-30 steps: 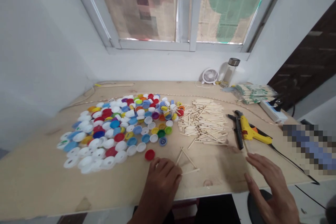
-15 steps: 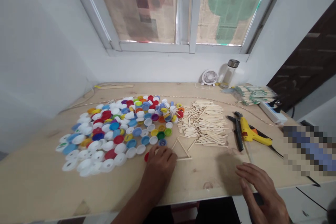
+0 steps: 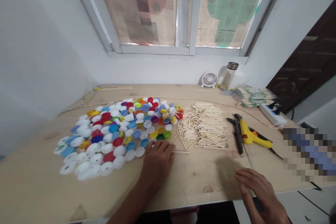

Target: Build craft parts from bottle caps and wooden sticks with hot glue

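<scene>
My left hand (image 3: 158, 157) rests palm down at the near right edge of the spread of colored bottle caps (image 3: 112, 129), fingers bent downward. Whatever lies beneath those fingers is hidden. From under that hand's right side stick out a few thin wooden sticks (image 3: 181, 152) laid in a triangle. Beyond them is a heap of short wooden sticks (image 3: 208, 124). Over the table's front edge, at the right, hovers my right hand (image 3: 262, 192), holding nothing visible, its thumb apart from the other fingers.
A yellow glue gun (image 3: 253, 138) lies beside black-handled pliers (image 3: 238, 134). Farther back are a small white fan (image 3: 209, 79), a glass bottle (image 3: 229, 76), bagged sticks (image 3: 254, 96) and a power strip (image 3: 273, 112). A twisted cord (image 3: 199, 99) runs behind the heaps.
My left hand has slid slightly away from me, and the stick triangle has shifted the same way. A red cap beside that hand is now out of sight. My right hand has barely moved.
</scene>
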### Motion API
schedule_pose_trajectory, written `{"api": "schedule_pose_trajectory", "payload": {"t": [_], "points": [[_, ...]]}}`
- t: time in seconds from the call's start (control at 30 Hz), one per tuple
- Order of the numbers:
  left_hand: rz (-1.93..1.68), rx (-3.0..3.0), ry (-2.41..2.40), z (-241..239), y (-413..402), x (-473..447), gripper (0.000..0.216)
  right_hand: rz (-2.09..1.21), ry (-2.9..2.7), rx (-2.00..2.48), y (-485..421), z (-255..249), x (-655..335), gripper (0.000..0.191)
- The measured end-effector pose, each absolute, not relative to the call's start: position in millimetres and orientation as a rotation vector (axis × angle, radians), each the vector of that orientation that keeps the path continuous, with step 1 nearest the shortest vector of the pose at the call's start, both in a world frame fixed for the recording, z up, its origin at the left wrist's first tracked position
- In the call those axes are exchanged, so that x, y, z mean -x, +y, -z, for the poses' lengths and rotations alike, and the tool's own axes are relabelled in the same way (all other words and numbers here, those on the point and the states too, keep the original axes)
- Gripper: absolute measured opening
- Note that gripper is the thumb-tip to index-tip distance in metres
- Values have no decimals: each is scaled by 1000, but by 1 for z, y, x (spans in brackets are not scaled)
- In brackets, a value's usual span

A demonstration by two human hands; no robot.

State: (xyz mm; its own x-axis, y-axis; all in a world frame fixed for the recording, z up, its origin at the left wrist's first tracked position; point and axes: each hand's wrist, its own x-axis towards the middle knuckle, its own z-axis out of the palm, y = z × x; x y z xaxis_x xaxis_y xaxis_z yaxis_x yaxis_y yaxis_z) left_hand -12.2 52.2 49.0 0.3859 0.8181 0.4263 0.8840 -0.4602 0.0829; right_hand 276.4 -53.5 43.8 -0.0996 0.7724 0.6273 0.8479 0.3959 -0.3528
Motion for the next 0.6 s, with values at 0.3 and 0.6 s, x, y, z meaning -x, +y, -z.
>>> {"api": "schedule_pose_trajectory", "payload": {"t": [0.3, 0.6], "points": [[665, 2325, -1545, -38, 42, 39, 25, 76, -1949, 1295, -28, -50, -250, 22], [627, 2302, -1499, -33, 48, 60, 26, -171, -2295, 1314, 29, -51, -180, 22]]}}
